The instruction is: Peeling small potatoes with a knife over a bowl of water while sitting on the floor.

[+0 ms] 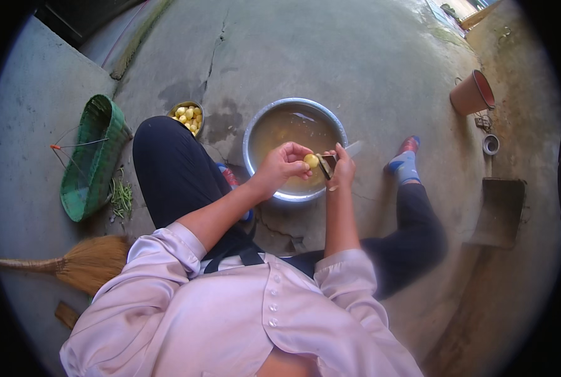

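My left hand (287,165) pinches a small peeled potato (311,161) between thumb and fingertips. In my right hand (342,170) is a peeling blade (326,168), its dark face close against the potato's right side. A pale flat end (353,148) sticks out beyond the right fingers; whether it belongs to the same tool I cannot tell. A scrap of peel (333,188) clings near the right wrist. Both hands are over the near part of a round metal basin (256,121) filled with murky brown water (287,123). Anything lying under the water is too blurred to make out.
Beyond my left knee stands a bowl (203,123) of peeled potatoes (189,115). Left of me are a green woven basket (115,136), a heap of green beans (121,195) and a straw broom (94,261). To the right are a reddish bucket (466,96), a small cup (490,144) and a dustpan (499,212).
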`<move>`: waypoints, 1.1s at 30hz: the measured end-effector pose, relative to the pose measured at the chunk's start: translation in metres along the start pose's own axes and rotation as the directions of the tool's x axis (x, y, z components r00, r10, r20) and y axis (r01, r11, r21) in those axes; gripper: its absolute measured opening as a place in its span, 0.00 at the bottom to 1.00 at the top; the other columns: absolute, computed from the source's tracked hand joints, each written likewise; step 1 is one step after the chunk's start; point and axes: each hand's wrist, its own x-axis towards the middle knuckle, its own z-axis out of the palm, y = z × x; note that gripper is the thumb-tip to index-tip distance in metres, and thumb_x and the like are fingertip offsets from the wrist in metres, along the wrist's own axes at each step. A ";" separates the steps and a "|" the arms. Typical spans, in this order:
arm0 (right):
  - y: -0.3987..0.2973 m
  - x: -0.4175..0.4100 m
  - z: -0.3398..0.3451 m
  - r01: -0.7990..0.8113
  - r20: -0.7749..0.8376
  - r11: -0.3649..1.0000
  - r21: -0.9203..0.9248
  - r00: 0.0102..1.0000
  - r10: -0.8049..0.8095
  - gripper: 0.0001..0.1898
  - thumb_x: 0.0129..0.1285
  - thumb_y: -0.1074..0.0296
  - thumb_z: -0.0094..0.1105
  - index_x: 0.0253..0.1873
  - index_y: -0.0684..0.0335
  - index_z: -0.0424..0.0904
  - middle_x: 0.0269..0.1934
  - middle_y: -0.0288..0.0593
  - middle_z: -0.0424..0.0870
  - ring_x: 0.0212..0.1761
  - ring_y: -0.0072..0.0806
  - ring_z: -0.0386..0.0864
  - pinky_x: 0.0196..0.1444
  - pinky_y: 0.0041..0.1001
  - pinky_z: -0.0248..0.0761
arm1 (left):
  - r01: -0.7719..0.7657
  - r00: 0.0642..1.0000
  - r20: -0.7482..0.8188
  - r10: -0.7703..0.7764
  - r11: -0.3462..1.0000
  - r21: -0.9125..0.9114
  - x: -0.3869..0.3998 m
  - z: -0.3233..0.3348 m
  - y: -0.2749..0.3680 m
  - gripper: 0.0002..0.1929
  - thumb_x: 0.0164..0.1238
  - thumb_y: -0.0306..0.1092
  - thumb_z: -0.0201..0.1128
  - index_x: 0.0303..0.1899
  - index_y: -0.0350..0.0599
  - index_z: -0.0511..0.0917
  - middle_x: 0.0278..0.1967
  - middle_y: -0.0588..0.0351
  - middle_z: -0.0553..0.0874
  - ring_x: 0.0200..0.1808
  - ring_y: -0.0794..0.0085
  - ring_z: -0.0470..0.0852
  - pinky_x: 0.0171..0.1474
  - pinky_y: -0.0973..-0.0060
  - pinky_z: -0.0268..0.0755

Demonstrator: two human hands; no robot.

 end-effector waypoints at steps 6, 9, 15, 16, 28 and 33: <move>-0.005 0.003 0.003 -0.126 0.166 0.966 0.227 0.982 0.089 0.09 0.66 0.67 0.56 0.30 0.59 0.72 0.22 0.38 0.77 0.24 0.28 0.78 0.29 0.29 0.75 | 0.142 0.989 0.003 -0.145 0.961 -0.239 0.004 -0.005 -0.002 0.14 0.67 0.26 0.59 0.52 0.35 0.71 0.42 0.52 0.81 0.41 0.69 0.83 0.46 0.76 0.79; -0.020 -0.026 0.029 -0.036 0.157 0.980 0.196 0.988 0.005 0.09 0.66 0.66 0.56 0.30 0.59 0.72 0.22 0.38 0.77 0.23 0.27 0.78 0.29 0.28 0.75 | 0.154 0.988 0.015 -0.156 0.943 -0.297 0.005 -0.007 -0.005 0.13 0.68 0.27 0.58 0.51 0.36 0.71 0.43 0.51 0.81 0.40 0.68 0.84 0.45 0.76 0.79; -0.019 -0.047 0.043 0.128 0.193 0.985 0.112 0.970 -0.148 0.09 0.64 0.69 0.61 0.36 0.61 0.68 0.24 0.37 0.75 0.24 0.26 0.77 0.28 0.25 0.74 | 0.185 0.983 0.075 -0.169 0.924 -0.334 0.005 -0.010 -0.009 0.13 0.68 0.28 0.59 0.50 0.35 0.71 0.40 0.50 0.82 0.37 0.69 0.84 0.42 0.78 0.79; -0.018 -0.045 0.041 0.176 0.171 0.979 0.104 0.966 -0.192 0.09 0.64 0.69 0.61 0.37 0.61 0.68 0.24 0.37 0.75 0.24 0.27 0.77 0.28 0.25 0.74 | 0.185 0.983 0.075 -0.169 0.924 -0.334 0.004 -0.009 -0.009 0.13 0.68 0.28 0.59 0.50 0.35 0.71 0.40 0.50 0.82 0.37 0.69 0.84 0.42 0.78 0.79; -0.012 -0.009 0.014 -0.032 0.055 0.962 0.271 0.998 0.018 0.08 0.64 0.69 0.59 0.31 0.62 0.74 0.23 0.39 0.77 0.23 0.28 0.78 0.28 0.28 0.75 | 0.165 0.986 0.026 -0.163 0.971 -0.174 0.001 -0.002 0.001 0.14 0.67 0.28 0.60 0.52 0.36 0.74 0.40 0.54 0.81 0.37 0.74 0.83 0.43 0.78 0.79; -0.028 -0.045 0.041 0.083 0.152 0.995 0.051 0.984 -0.090 0.06 0.64 0.70 0.60 0.36 0.63 0.72 0.24 0.37 0.76 0.22 0.27 0.78 0.27 0.25 0.75 | 0.121 0.992 -0.024 -0.123 0.990 -0.068 0.003 -0.003 -0.004 0.14 0.67 0.27 0.59 0.51 0.34 0.74 0.41 0.54 0.81 0.38 0.74 0.83 0.47 0.77 0.78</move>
